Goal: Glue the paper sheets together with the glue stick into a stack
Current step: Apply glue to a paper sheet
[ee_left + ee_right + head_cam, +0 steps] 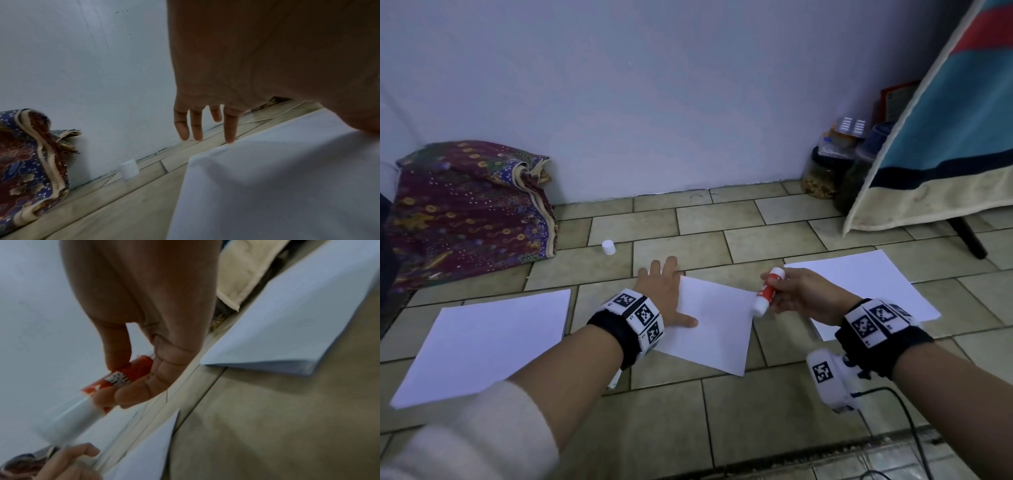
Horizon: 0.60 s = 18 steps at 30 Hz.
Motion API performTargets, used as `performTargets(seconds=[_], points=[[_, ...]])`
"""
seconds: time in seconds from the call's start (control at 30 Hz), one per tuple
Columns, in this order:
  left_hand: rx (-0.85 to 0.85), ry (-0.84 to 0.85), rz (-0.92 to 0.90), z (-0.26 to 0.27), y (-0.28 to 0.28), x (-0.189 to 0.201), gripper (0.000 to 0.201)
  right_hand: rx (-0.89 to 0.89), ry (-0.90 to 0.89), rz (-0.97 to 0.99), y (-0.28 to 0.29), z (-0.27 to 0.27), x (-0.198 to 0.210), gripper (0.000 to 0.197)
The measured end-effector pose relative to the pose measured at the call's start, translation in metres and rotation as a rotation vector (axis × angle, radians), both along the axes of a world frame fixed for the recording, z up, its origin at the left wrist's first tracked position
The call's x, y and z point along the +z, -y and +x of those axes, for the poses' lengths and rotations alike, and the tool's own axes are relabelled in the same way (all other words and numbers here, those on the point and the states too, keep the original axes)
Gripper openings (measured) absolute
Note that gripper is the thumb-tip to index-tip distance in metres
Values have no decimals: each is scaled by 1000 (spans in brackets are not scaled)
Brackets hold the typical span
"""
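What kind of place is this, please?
Probably a room in a home: tiled floor, a folded batik cloth against the wall, and food jars in the corner.

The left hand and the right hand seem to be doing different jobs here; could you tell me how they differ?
The left hand lies flat, fingers spread, pressing the middle paper sheet to the floor; the right hand is raised and curled. The left hand holds nothing; the right hand grips the red and white glue stick. Both wear marker-covered wristbands.
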<state>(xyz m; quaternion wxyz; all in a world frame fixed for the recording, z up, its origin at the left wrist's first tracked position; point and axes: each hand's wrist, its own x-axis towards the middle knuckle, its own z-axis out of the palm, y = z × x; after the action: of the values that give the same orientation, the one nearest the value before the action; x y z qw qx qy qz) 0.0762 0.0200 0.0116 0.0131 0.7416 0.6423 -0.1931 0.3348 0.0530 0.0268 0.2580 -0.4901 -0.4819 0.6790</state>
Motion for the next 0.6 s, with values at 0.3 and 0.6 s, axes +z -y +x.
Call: performTargets(seconds=[0.3, 0.6], points=[[-299, 175, -158, 12, 6, -8, 58, -282, 141, 274, -17, -33, -4, 15], [-128, 252, -156, 15, 1, -3, 66, -122, 485, 643, -25, -78, -11, 22]])
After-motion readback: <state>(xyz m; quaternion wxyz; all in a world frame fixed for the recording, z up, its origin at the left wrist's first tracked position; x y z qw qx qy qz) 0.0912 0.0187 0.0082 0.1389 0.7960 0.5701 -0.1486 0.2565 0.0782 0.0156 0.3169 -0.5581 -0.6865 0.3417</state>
